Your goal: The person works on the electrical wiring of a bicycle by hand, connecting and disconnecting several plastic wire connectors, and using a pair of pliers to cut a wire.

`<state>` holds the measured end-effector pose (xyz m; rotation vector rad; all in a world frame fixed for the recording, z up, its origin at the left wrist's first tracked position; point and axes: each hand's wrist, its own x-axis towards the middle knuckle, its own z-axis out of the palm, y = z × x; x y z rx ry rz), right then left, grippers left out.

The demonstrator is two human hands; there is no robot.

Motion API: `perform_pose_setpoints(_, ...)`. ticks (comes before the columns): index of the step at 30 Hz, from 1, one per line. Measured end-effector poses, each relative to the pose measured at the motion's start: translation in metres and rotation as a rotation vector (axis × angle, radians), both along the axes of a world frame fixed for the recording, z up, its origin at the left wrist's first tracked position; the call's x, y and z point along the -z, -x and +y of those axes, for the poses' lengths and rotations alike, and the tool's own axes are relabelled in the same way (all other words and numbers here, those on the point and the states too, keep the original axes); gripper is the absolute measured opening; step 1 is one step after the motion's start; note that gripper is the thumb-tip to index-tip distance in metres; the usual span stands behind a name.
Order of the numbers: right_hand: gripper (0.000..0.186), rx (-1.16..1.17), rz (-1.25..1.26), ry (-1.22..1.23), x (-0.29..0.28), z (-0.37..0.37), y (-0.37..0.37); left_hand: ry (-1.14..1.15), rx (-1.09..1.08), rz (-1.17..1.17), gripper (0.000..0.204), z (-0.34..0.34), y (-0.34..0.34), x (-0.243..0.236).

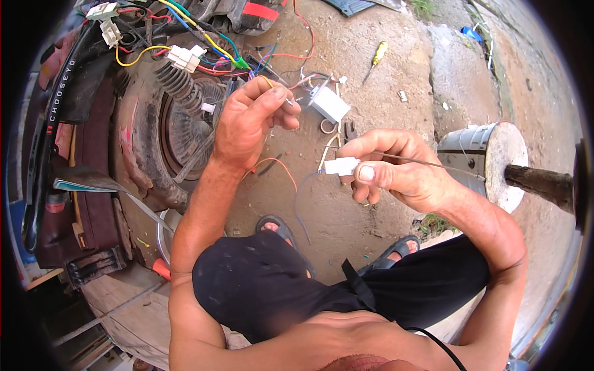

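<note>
My left hand (250,120) is closed, thumb against forefinger, around a thin wire. A small metallic tip (289,102) shows at its fingertips, and a yellow wire (267,81) runs behind them. To the right, my right hand (402,170) grips a white plastic connector (341,166) between thumb and fingers. Across the same fingers lies a thin dark rod (421,162), pointing back over the wrist. From the connector's left end a thin blue wire (299,204) hangs in a loop. An orange wire (281,162) trails below my left hand.
A vehicle wheel (145,136) with a coil spring (178,83) stands at the left, under wires with white connectors (185,57). Beyond my hands lie a white box (331,104), pliers (350,131) and a yellow-handled screwdriver (378,54). A white bucket (464,145) sits at right.
</note>
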<state>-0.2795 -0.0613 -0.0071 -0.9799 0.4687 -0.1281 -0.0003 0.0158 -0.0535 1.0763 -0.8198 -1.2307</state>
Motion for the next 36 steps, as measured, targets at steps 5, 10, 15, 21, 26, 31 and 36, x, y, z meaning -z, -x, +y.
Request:
perform_pose_setpoints(5, 0.037, -0.012, -0.004, -0.006, 0.0000, 0.0008, -0.0004, 0.003, 0.005, 0.001, 0.016, -0.0010, 0.0004, -0.0006)
perform_pose_setpoints(10, 0.035, -0.004, -0.015, -0.027, 0.0003, 0.0017, -0.0006, 0.006, 0.015, 0.000, 0.016, -0.0011, 0.0002, 0.0010)
perform_pose_setpoints(15, 0.035, -0.017, -0.012, -0.036, -0.0008, 0.0007, -0.0015, 0.010, 0.014, -0.006, 0.016, -0.0016, -0.0004, 0.0018)
perform_pose_setpoints(21, 0.035, -0.005, -0.003, -0.048, -0.0004, 0.0016, -0.0014, 0.003, 0.012, -0.002, 0.017, -0.0025, 0.0010, 0.0010)
perform_pose_setpoints(26, 0.035, -0.006, -0.017, -0.035, -0.0004, 0.0012, -0.0017, 0.001, 0.024, -0.008, 0.017, -0.0024, -0.0010, 0.0022)
perform_pose_setpoints(31, 0.033, -0.002, 0.003, -0.007, 0.0005, 0.0017, -0.0026, -0.001, 0.035, -0.023, 0.018, -0.0017, -0.0028, 0.0022)
perform_pose_setpoints(36, 0.031, -0.049, 0.042, 0.089, 0.0070, 0.0071, -0.0062, -0.017, 0.043, 0.004, 0.018, -0.0020, -0.0034, 0.0029)
